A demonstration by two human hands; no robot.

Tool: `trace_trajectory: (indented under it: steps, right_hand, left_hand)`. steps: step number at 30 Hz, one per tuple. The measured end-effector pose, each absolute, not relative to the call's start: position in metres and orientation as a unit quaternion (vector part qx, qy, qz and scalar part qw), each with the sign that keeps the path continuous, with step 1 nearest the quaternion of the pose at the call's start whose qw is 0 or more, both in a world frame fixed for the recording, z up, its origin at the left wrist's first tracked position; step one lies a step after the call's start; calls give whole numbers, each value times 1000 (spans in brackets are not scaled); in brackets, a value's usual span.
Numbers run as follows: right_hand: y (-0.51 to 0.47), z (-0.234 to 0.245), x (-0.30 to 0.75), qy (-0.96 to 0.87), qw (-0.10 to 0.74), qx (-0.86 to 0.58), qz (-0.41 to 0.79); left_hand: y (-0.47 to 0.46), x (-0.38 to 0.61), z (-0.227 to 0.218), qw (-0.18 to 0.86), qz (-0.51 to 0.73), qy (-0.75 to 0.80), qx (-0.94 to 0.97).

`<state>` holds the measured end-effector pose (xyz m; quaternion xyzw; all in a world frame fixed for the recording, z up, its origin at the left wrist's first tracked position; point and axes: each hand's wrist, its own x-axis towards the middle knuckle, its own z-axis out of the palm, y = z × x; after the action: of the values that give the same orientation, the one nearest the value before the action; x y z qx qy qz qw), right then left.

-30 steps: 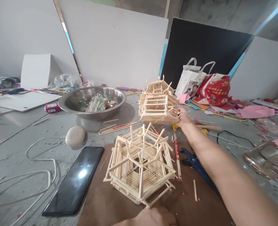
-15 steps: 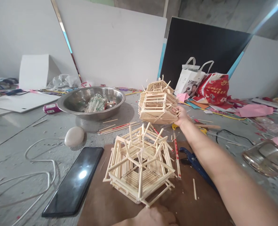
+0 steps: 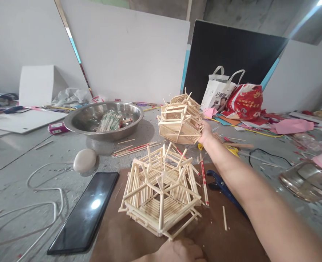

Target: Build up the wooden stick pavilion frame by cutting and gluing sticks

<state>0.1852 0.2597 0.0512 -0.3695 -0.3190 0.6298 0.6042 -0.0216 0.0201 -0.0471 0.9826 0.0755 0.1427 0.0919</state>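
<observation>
My right hand (image 3: pixel 206 134) reaches far forward and grips the right side of a small tiered stick model (image 3: pixel 180 120), which is tilted and lifted just off the grey floor. A larger hexagonal stick frame (image 3: pixel 161 191) sits close to me on a brown board (image 3: pixel 221 236). My left hand (image 3: pixel 177 251) shows only partly at the bottom edge, resting on the board just below that frame; its fingers are hidden.
A steel bowl (image 3: pixel 80 125) with wrapped sticks stands at the back left, loose chopsticks (image 3: pixel 135 147) in front of it. A black phone (image 3: pixel 87 211), a pale stone (image 3: pixel 84 160) and white cable (image 3: pixel 40 189) lie left. Blue pliers (image 3: pixel 223 187), a glass jar (image 3: pixel 306 180) and bags (image 3: pixel 234 96) are on the right.
My right hand has raised and tipped the small stick model slightly, shifting it a little left. The left hand and the large frame have stayed put.
</observation>
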Motion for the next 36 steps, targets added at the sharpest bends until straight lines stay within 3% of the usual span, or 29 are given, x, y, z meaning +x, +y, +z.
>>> trace_trajectory:
  steps: [10,36]
  right_hand:
    - [251,50,176,-230,641,-408,609]
    - [235,33,185,-276,665,-358,594]
  left_hand:
    - [19,-22,-49,76,148,79,983]
    - [18,-22,-55,73,120,71,987]
